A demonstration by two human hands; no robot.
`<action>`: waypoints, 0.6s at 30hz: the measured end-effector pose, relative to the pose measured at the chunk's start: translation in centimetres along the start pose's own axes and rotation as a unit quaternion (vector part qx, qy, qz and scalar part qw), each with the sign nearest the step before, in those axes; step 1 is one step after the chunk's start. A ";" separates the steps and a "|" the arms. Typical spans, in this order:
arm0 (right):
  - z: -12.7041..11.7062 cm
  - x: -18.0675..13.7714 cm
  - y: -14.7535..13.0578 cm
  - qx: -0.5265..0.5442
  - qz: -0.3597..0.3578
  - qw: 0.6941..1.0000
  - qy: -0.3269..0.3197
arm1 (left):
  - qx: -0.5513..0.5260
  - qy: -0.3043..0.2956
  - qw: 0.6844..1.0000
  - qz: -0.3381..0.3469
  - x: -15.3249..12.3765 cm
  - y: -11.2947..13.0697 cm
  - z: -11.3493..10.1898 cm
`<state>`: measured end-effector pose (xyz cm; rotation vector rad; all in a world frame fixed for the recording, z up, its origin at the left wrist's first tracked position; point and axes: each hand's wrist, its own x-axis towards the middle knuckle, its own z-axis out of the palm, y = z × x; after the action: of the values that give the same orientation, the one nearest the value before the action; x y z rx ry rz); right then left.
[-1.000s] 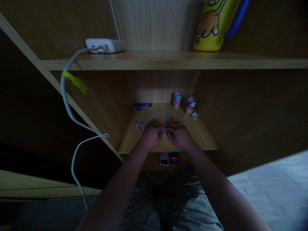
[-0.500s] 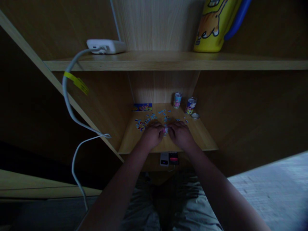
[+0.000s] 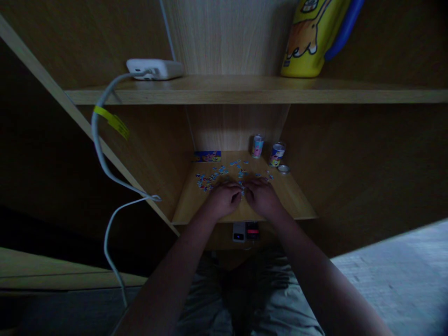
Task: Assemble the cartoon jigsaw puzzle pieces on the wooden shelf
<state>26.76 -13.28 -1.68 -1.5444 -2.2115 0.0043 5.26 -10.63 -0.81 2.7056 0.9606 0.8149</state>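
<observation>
Low on the wooden shelf, my left hand [image 3: 226, 198] and my right hand [image 3: 262, 195] almost meet at the fingertips. Both are closed, with curled fingers pressing on small jigsaw puzzle pieces [image 3: 242, 187] between them. The fingers cover most of these pieces, so I cannot tell how they fit together. Just left of my left hand lies a loose pile of colourful jigsaw pieces [image 3: 206, 182]. More blue pieces [image 3: 241, 173] are scattered beyond the hands, and a few lie near my right hand.
A cartoon picture card [image 3: 207, 156] lies at the back left. Two printed cans [image 3: 257, 146] [image 3: 276, 155] stand at the back right beside a round lid [image 3: 283, 169]. Above, a shelf board [image 3: 231, 95] carries a white power bank [image 3: 156, 69], its cable hanging left, and a yellow cup [image 3: 304, 51].
My left hand has shifted slightly right, narrowing the gap between the hands. The pink and white piece that showed between them is now mostly covered.
</observation>
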 end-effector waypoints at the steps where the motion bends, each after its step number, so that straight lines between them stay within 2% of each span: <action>1: 0.0 0.0 0.0 0.000 0.002 1.000 0.000 | -0.004 0.000 1.000 0.002 0.0 0.1 0.0; 13: 0.1 0.0 0.2 0.020 -0.010 1.000 0.015 | -0.009 0.007 1.000 -0.003 0.0 0.0 0.0; 18: 0.2 0.0 0.2 0.024 -0.008 0.999 0.026 | 0.007 0.017 0.999 -0.029 0.2 0.0 0.0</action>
<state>26.89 -13.11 -1.89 -1.4840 -2.1684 0.0131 5.31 -10.49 -0.71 2.6704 1.0509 0.8496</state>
